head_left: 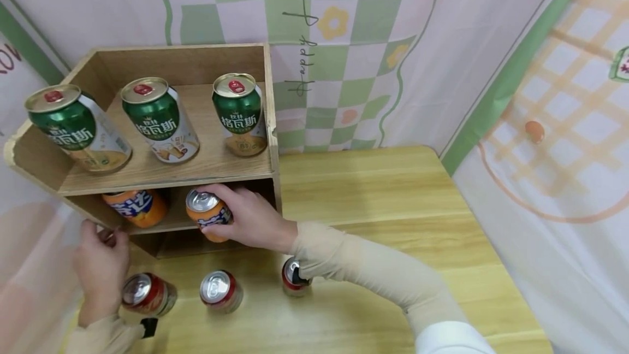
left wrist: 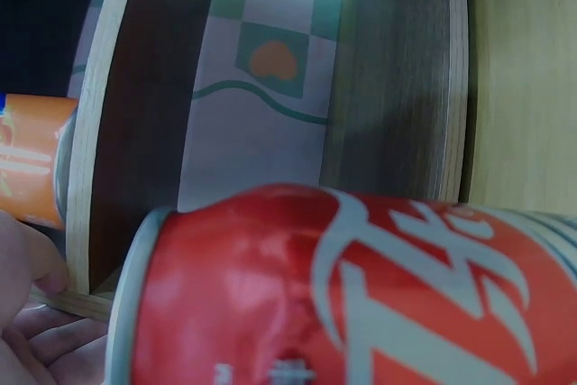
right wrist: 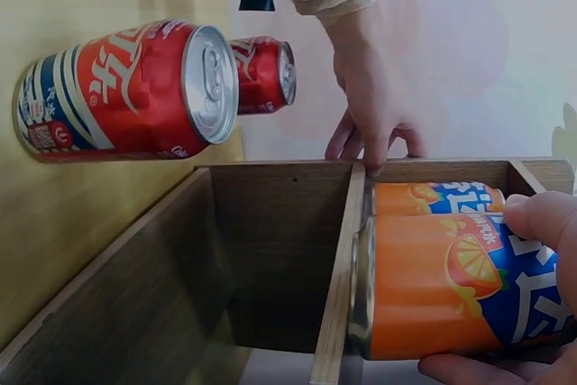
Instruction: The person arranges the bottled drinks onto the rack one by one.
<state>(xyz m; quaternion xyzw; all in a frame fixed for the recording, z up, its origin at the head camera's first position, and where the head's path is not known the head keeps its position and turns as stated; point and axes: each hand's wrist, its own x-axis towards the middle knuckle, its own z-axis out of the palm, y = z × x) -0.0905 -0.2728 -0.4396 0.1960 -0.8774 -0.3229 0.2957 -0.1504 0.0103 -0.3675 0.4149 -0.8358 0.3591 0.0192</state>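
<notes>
In the head view my right hand grips an orange soda can at the front of the middle tier of a wooden shelf. Its thumb and fingers are around the can, whose base stands near the board's edge in the right wrist view. A second orange soda can stands on that tier to the left. My left hand pinches the shelf's left front edge, thumb and fingers on either side of the wood. Close to that hand stands a red cola can, large in the left wrist view.
On the top tier stand three green-and-white cans, one of them a right-hand can. Two more red cola cans, a middle one and a right one partly behind my sleeve, stand on the wooden table. Patterned cloth hangs behind.
</notes>
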